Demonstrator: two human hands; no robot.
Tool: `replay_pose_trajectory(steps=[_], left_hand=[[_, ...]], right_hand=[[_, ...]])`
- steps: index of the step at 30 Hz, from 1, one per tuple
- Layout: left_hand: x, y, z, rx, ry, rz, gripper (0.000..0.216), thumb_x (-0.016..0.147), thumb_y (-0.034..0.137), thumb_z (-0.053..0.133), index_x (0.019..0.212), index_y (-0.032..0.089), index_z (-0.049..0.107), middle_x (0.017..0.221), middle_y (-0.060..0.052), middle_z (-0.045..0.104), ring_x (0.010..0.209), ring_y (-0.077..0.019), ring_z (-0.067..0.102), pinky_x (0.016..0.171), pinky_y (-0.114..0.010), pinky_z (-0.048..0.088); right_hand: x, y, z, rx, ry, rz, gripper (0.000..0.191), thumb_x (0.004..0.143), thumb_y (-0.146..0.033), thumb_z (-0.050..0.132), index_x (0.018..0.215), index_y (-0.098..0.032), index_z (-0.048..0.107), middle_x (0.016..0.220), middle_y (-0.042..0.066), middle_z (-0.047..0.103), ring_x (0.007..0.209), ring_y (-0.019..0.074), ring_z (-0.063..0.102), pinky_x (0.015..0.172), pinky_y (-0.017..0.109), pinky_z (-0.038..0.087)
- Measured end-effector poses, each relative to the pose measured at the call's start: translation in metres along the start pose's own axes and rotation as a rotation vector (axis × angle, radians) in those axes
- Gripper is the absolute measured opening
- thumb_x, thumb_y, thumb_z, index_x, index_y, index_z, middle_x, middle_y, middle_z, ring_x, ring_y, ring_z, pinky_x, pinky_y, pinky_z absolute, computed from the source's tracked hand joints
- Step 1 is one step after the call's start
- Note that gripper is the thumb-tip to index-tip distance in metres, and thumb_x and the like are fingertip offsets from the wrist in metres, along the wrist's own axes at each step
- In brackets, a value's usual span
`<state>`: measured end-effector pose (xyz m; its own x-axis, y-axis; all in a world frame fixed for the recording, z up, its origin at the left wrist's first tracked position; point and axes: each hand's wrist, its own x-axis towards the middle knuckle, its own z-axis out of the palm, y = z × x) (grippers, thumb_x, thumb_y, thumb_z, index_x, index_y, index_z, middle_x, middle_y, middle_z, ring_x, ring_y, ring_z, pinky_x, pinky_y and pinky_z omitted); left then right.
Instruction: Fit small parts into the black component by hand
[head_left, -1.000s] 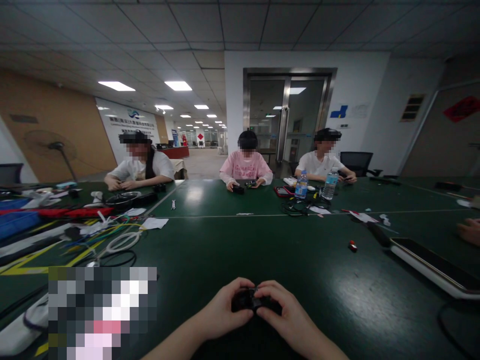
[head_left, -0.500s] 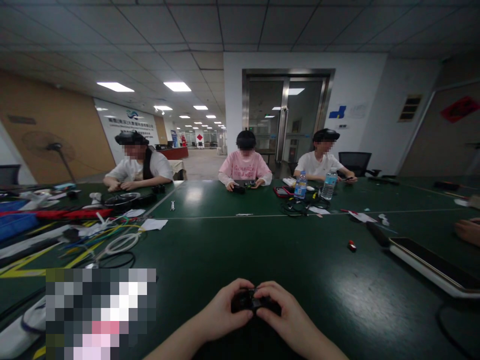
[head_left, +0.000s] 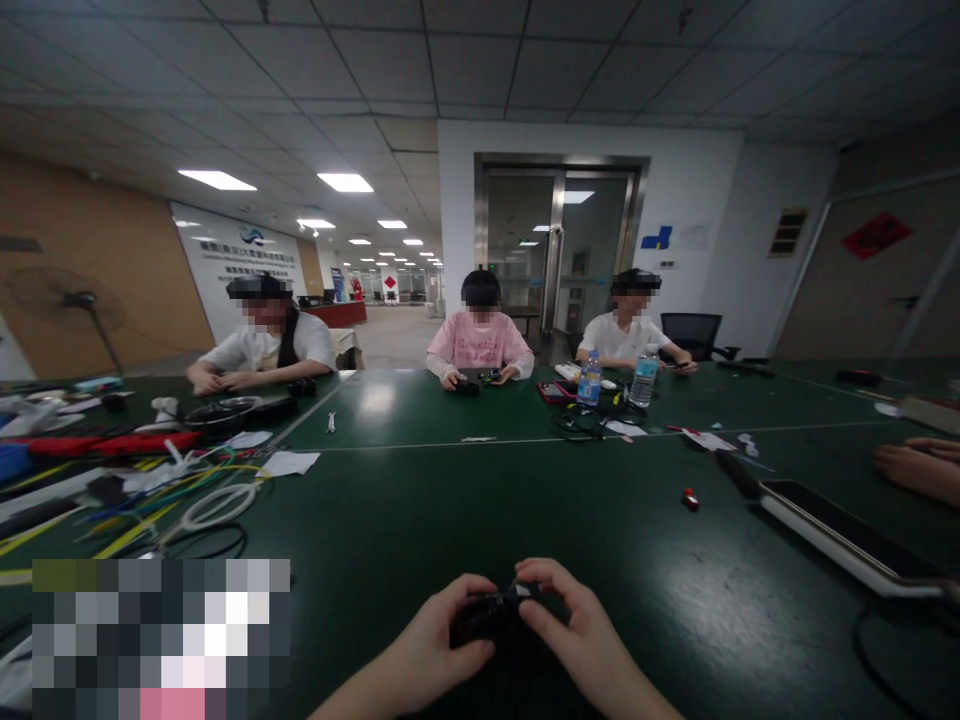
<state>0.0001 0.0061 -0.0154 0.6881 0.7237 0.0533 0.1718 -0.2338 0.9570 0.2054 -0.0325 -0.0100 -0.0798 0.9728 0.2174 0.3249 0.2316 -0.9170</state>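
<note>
A small black object [head_left: 484, 612] with some shiny parts is between my hands, just above the near part of the dark green table [head_left: 375, 530]. Its exact kind is too dark to make out. My left hand [head_left: 442, 635] grips its left side, with the thumb below and the fingers curled over the top. At its right end, the thumb and fingertips of my right hand [head_left: 562, 620] pinch the object. My fingers cover part of it on both sides.
Cables [head_left: 221, 505], papers [head_left: 291, 463] and tools crowd the left side. A flat black-topped device [head_left: 847, 525] lies at right, near a small red item [head_left: 690, 499]. Two bottles [head_left: 643, 378] stand farther back. Several people sit around the table; someone's hands [head_left: 919, 468] rest at the right edge.
My right hand has lifted and turned slightly, with its fingers higher on the object. The black object now tilts up towards the right. The whole view has shifted a little.
</note>
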Motion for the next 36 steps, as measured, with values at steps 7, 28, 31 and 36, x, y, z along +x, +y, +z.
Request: replay_pose_trajectory(steps=[7, 28, 31, 36], left_hand=[[-0.002, 0.000, -0.001, 0.021, 0.014, -0.032, 0.043, 0.074, 0.009, 0.059, 0.114, 0.021, 0.049, 0.109, -0.004, 0.060, 0.098, -0.0215, 0.057, 0.088, -0.036, 0.043], [-0.003, 0.009, -0.002, 0.017, -0.023, -0.084, 0.041, 0.076, 0.012, 0.059, 0.115, 0.021, 0.047, 0.113, -0.006, 0.059, 0.099, -0.0222, 0.057, 0.085, -0.036, 0.044], [-0.004, 0.006, -0.003, -0.006, -0.032, -0.094, 0.041, 0.078, 0.014, 0.059, 0.116, 0.021, 0.046, 0.115, -0.006, 0.057, 0.100, -0.0222, 0.057, 0.085, -0.035, 0.044], [-0.002, 0.004, -0.002, 0.002, -0.034, -0.077, 0.041, 0.076, 0.011, 0.057, 0.115, 0.020, 0.047, 0.111, -0.006, 0.059, 0.099, -0.0223, 0.057, 0.084, -0.034, 0.044]], right_hand=[[0.004, 0.004, -0.010, 0.192, 0.259, 0.033, 0.029, 0.076, -0.042, 0.064, 0.096, -0.021, 0.062, 0.093, 0.007, 0.067, 0.091, 0.0243, 0.062, 0.082, 0.037, 0.050], [0.004, 0.018, -0.024, 0.334, 0.592, 0.052, 0.031, 0.079, -0.042, 0.058, 0.102, -0.022, 0.062, 0.094, 0.006, 0.064, 0.087, 0.0237, 0.060, 0.079, 0.038, 0.050], [0.004, 0.017, -0.025, 0.330, 0.594, 0.057, 0.033, 0.078, -0.043, 0.060, 0.103, -0.021, 0.062, 0.095, 0.006, 0.065, 0.088, 0.0239, 0.060, 0.078, 0.037, 0.050], [0.006, 0.017, -0.025, 0.361, 0.648, 0.061, 0.037, 0.073, -0.047, 0.064, 0.101, -0.021, 0.064, 0.092, 0.004, 0.067, 0.085, 0.0229, 0.061, 0.075, 0.035, 0.050]])
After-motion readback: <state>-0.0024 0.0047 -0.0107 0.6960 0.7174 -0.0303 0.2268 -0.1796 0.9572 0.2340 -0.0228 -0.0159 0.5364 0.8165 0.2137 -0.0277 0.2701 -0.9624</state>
